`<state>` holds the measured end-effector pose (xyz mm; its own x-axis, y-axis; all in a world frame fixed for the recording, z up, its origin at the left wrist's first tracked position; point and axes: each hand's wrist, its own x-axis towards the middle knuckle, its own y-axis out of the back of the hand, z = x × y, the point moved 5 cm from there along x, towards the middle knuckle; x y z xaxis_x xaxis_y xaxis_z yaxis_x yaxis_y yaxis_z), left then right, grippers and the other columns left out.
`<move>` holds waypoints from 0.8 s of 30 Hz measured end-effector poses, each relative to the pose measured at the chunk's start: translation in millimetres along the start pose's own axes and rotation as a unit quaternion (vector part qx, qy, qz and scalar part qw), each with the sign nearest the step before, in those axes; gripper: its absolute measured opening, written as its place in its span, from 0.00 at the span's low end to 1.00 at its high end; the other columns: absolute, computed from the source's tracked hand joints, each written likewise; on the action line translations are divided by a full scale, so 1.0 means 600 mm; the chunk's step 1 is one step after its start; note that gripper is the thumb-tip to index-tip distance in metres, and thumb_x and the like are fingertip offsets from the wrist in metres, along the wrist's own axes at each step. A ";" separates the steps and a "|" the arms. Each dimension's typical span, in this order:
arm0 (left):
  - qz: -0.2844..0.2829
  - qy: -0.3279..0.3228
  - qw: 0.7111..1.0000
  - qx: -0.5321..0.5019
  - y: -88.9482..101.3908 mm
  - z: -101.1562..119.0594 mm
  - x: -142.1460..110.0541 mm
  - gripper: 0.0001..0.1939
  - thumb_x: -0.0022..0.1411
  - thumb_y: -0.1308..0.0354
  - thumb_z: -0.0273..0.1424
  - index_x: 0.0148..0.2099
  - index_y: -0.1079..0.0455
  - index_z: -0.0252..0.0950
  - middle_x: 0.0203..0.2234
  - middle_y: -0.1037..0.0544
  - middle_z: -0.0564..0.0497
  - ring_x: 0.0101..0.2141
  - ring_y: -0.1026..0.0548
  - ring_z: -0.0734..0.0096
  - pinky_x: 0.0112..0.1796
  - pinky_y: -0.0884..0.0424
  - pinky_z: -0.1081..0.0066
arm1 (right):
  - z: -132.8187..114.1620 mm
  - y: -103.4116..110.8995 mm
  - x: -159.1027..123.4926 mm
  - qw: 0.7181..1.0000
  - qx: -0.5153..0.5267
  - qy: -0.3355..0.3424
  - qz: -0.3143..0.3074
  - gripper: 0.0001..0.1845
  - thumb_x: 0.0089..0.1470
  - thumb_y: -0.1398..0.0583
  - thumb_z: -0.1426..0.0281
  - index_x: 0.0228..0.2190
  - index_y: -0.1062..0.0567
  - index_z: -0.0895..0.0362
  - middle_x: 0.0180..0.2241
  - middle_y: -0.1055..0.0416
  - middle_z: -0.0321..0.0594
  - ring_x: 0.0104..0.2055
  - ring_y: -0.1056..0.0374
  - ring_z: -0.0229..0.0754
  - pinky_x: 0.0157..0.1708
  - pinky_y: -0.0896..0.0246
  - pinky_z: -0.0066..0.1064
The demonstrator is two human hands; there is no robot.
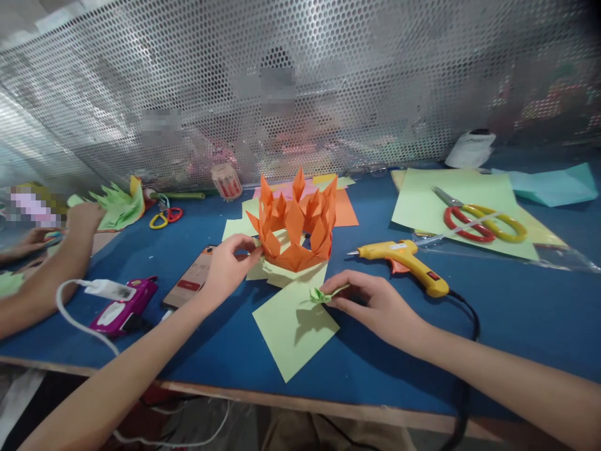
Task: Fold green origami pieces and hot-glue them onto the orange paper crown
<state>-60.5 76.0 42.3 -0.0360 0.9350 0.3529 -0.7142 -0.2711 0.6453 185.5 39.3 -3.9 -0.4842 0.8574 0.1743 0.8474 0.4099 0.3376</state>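
An orange folded-paper crown [295, 235] with pointed tips stands upright on the table, on light green paper. My left hand [230, 266] is at the crown's left side, thumb and fingertips pinched on its lower edge. Closer to me, my right hand [375, 304] is closed on a small green folded-paper piece [319, 295] with a thin stem. This piece is held just above a square light green paper sheet [293, 332], and its shadow falls there. To the right of the crown lies a yellow hot glue gun [406, 260], its nozzle pointing left.
Large scissors [488, 219] rest on green sheets [417, 194] at right. A phone [190, 275] and a purple device [126, 307] with a white cable lie at left. Beyond are small scissors [165, 213], a jar [226, 181] and a co-worker's arm [70, 269].
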 end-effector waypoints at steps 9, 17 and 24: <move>0.024 0.002 0.996 -0.088 -0.016 0.043 -0.092 0.16 0.53 0.38 0.35 0.39 0.43 0.41 0.25 0.36 0.57 0.25 0.31 0.73 0.31 0.29 0.69 | -0.040 0.012 -0.016 0.987 -0.074 0.135 0.036 0.04 0.54 0.42 0.71 0.31 0.26 0.52 0.38 0.27 0.42 0.39 0.29 0.41 0.38 0.31 0.33; -0.189 0.134 0.888 -0.397 -0.109 0.101 -0.150 0.15 0.54 0.35 0.34 0.34 0.41 0.41 0.27 0.33 0.55 0.28 0.27 0.73 0.28 0.27 0.73 | -0.054 0.017 -0.030 0.920 -0.274 0.268 0.084 0.14 0.54 0.46 0.78 0.35 0.26 0.49 0.38 0.26 0.40 0.38 0.28 0.38 0.39 0.31 0.29; -0.142 0.025 0.947 -0.287 -0.109 0.082 -0.107 0.07 0.55 0.36 0.34 0.35 0.31 0.40 0.30 0.25 0.50 0.31 0.24 0.70 0.31 0.23 0.71 | -0.053 0.010 -0.021 0.894 -0.341 0.280 0.070 0.15 0.57 0.49 0.78 0.37 0.26 0.49 0.37 0.26 0.40 0.38 0.28 0.37 0.38 0.32 0.27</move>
<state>22.9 22.3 10.6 0.1913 0.9651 0.1787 -0.9618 0.1479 0.2305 190.1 21.0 25.4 -0.5799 0.5159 0.6306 0.6702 -0.1380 0.7292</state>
